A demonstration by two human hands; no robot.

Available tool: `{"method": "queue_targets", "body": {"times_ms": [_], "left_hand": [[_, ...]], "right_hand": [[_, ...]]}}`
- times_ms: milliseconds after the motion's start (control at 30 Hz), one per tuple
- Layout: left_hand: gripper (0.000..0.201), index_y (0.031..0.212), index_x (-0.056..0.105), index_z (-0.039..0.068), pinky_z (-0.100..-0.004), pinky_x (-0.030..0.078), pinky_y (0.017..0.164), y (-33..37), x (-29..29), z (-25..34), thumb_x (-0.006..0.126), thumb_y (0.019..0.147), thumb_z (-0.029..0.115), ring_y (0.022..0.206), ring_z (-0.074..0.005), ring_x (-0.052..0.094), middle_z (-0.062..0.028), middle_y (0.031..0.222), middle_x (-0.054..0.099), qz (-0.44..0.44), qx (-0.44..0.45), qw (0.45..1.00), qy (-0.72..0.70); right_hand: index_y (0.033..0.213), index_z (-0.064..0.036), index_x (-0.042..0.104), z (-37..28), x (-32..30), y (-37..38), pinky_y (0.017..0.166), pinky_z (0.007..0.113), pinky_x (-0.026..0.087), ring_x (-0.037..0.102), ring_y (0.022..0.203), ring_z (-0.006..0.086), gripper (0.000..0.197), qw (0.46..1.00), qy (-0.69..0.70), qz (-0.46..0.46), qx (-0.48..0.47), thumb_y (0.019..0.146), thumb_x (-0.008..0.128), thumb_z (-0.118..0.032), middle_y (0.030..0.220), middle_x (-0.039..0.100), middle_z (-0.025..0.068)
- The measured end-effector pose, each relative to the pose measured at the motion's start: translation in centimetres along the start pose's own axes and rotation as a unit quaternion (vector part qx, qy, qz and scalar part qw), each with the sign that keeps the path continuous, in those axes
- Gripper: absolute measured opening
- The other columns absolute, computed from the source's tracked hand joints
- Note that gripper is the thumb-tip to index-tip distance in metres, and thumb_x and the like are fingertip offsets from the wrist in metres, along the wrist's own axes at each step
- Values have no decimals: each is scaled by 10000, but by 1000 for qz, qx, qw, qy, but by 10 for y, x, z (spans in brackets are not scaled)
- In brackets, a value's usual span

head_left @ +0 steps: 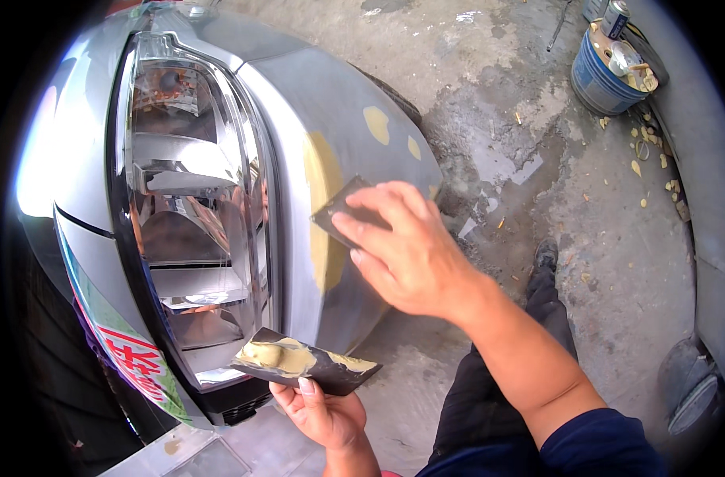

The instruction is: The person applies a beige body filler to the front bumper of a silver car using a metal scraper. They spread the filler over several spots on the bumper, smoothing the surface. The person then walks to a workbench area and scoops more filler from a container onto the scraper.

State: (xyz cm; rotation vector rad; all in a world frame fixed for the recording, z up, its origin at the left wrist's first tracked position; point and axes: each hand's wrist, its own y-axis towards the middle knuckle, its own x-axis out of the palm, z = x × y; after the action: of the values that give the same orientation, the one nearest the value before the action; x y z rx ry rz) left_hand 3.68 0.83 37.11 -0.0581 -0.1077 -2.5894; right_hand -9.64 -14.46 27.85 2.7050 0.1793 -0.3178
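My right hand [402, 246] grips a thin dark putty spreader [344, 205], its edge at a long patch of yellow filler [323, 250] on the grey car fender [291, 103]. Below and to the left, my left hand [322, 409] holds a dark flat plate [338, 380] by its lower edge, thumb on top. A lump of yellow putty [279, 356] is smeared across that plate. The car headlight [195, 199] lies left of both hands. Two smaller filler spots [377, 126] show farther out on the fender. Whether the spreader touches the filler, I cannot tell.
A blue bucket [605, 83] with a spray can [615, 20] on top stands at the far right. Dried yellow scraps [636, 168] litter the concrete floor [497, 48]. My leg and shoe [547, 254] are beside the fender. Another grey panel [700, 143] runs along the right.
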Motion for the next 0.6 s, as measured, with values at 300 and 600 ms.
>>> {"method": "queue_targets", "body": {"times_ms": [300,600], "left_hand": [[384,1340,414,24,-398,437,1028,6,2,-1,479,961,8,1148,-224,567,-122,1256,576,-2,-16,1000,-17],[377,1323,420,30,-386,425,1033,0,14,1,487,953,8,1136,-202,557,-117,1241,574,0,-12,1000,-14]], "right_hand": [[1198,-54,652,-20,-32,-51,988,441,405,492,1182,328,356,918,371,-137,13,855,652,-147,1273,536,131],[1080,-93,683,4,-32,-1,899,470,403,471,1153,348,319,999,-47,-2,-21,765,699,-135,1234,551,72]]}}
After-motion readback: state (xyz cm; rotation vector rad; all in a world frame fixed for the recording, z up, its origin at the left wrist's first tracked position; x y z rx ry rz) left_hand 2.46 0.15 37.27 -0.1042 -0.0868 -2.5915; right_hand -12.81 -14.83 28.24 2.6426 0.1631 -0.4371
